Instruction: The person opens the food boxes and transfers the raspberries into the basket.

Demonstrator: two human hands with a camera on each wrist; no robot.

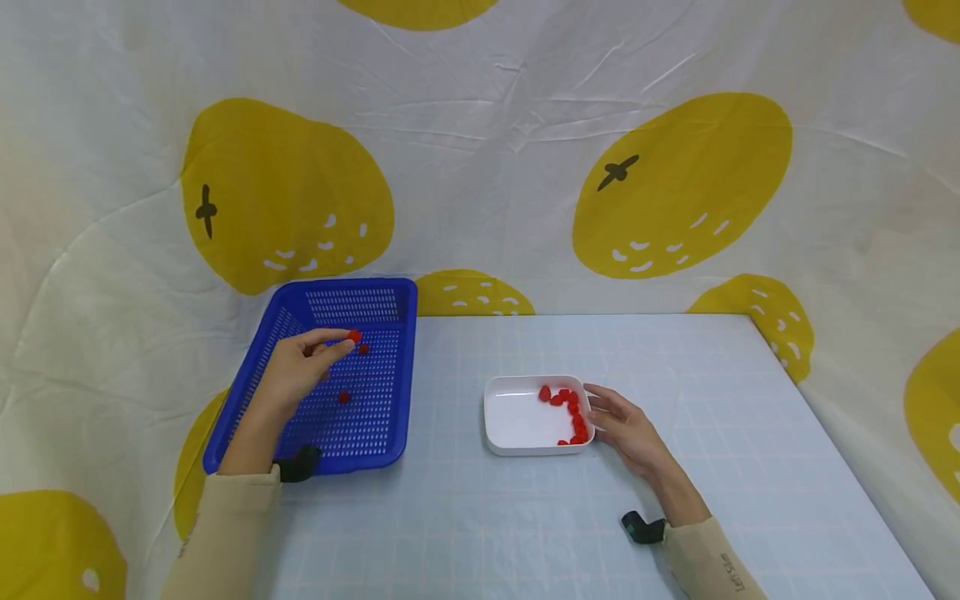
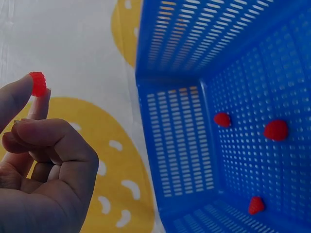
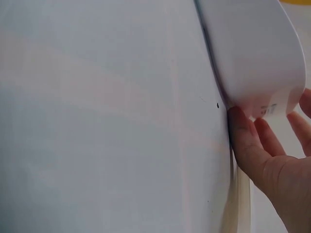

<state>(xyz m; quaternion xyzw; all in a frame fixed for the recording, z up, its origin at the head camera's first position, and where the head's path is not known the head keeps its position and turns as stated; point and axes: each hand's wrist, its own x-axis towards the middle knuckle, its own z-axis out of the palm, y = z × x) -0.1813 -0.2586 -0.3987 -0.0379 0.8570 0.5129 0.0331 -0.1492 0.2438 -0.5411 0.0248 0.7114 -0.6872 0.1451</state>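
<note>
My left hand [image 1: 288, 375] is over the blue plastic basket [image 1: 412, 367], pinching a red raspberry [image 2: 38, 84] between thumb and index finger, with the other fingers curled in. Several raspberries lie apart on the basket floor, among them a raspberry [image 2: 276, 130] near the middle and a raspberry [image 2: 256, 205] by the side wall. At the centre of the table stands a shallow white tray [image 1: 517, 421]. Red raspberries [image 1: 576, 419] line its right side and back right. My right hand [image 1: 628, 433] touches the tray's right end with loosely bent fingers.
A pale checked cloth covers the table [image 1: 450, 525]. Behind it hangs a white curtain [image 1: 480, 192] with large yellow fruit prints, meeting the table's back edge. The basket's raised walls surround the berries on the left.
</note>
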